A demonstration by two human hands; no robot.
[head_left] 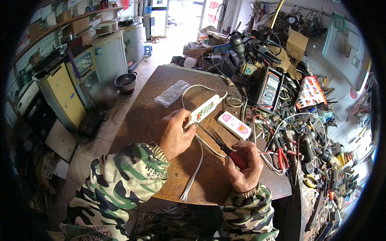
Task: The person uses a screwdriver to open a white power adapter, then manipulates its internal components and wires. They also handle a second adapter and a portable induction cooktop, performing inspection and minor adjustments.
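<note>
My left hand [177, 132] grips a white power strip [207, 108], its inner contacts showing, tilted above the wooden table. My right hand [245, 165] is closed round a red-handled tool [238, 159] with a long, thin dark shaft. Its tip lies close to the near end of the strip, beside my left fingers; contact is hard to tell. Fine dark prongs fan out alongside the shaft, and I cannot make out the tool's exact kind. A white casing piece [234, 125] with pink stickers lies right of the strip. White cable [194, 174] hangs below my left hand, its end split into strands.
A clear plastic bag [172, 93] lies on the brown table [152, 116]. To the right, a multimeter [269, 89] stands among tangled wires, red-handled pliers [282, 158] and heaped tools. A black pot [126, 83] and cabinets [64, 96] stand on the left.
</note>
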